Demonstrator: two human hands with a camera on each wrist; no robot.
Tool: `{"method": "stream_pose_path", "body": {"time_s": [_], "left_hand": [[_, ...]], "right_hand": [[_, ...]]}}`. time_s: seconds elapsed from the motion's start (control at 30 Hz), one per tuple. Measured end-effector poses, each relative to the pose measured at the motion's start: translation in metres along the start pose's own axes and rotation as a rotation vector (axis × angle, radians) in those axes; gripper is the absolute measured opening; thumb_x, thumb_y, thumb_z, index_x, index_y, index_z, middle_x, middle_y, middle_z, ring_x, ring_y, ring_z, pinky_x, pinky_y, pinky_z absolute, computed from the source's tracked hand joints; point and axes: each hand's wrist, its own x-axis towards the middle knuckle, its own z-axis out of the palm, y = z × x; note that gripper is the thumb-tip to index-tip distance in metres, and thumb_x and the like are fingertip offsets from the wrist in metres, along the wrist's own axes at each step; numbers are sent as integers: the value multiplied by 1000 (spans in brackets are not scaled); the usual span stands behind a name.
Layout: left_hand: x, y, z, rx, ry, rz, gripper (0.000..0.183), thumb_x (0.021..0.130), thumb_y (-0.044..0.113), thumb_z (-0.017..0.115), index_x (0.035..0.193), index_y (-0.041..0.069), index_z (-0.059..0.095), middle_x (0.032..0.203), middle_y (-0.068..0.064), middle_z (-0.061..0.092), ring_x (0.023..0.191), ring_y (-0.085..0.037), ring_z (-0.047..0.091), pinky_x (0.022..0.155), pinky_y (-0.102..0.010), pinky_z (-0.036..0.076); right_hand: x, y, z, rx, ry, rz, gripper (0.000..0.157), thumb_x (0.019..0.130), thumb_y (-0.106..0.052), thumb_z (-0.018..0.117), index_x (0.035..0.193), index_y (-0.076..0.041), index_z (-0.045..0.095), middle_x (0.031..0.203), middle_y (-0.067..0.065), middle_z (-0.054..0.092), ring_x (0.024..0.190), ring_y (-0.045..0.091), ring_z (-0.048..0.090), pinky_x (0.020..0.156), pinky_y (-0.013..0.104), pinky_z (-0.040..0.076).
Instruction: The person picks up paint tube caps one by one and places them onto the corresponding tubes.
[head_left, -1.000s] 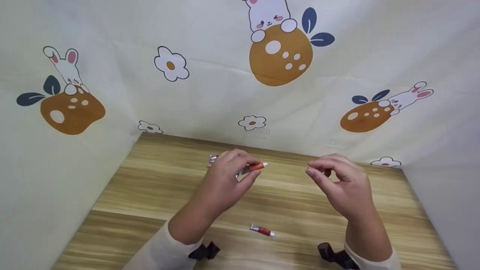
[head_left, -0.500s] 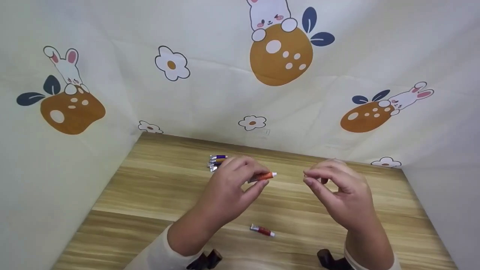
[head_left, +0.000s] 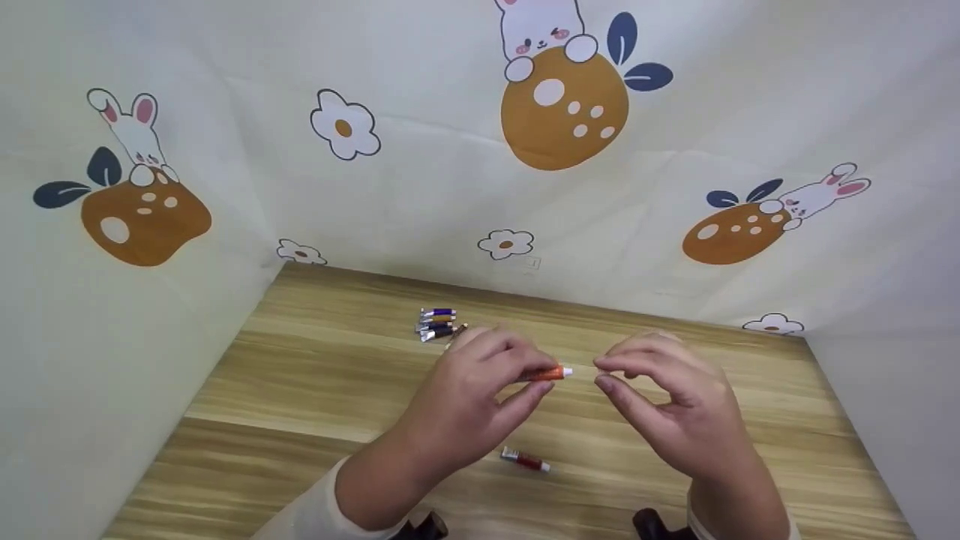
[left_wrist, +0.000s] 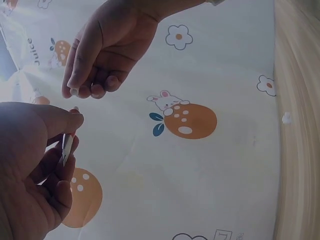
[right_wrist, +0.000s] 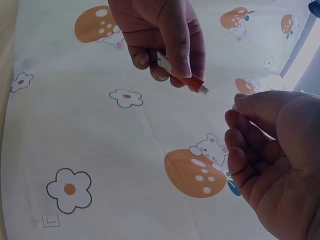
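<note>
My left hand (head_left: pixel 476 409) pinches a small orange paint tube (head_left: pixel 549 373) between thumb and fingers. The tube's white tip points right, toward my other hand. Facing it, my right hand (head_left: pixel 679 409) has its thumb and index fingertips together on a tiny pale piece (right_wrist: pixel 235 107), mostly covered by the fingers; it looks like a cap. A short gap separates the tube's tip from those fingertips. In the right wrist view the orange tube (right_wrist: pixel 192 82) shows its pale nozzle end and silver tail.
Several paint tubes (head_left: pixel 437 319) lie grouped at the back of the wooden table (head_left: pixel 300 360), partly behind my left hand. A red tube (head_left: pixel 528 460) lies nearer me. A small white thing (left_wrist: pixel 286 118) sits on the wood. Printed cloth walls (head_left: pixel 420 195) enclose the table.
Both hands have come nearer to me and closer together, narrowing the gap between the orange tube and my right fingertips. More of the tubes at the back now shows.
</note>
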Motion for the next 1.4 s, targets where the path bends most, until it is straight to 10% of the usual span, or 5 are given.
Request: {"method": "stream_pose_path", "body": {"time_s": [0.53,1.4], "left_hand": [[-3,6,2,5,58,105,11,96,24,83,107,24,80,102,11,74,95,-11,66,87,-25,52],[-5,7,7,-23,24,72,12,96,25,83,108,24,81,103,10,75,99,-10,67,92,-25,52]], "right_hand": [[-1,-5,7,58,-68,-48,20,87,0,86,105,-7,81,98,9,79,93,16,73,92,17,56],[-4,3,12,-77,-96,17,7,90,-11,85,90,-16,80,84,-1,76,78,12,68,74,21,52]]}}
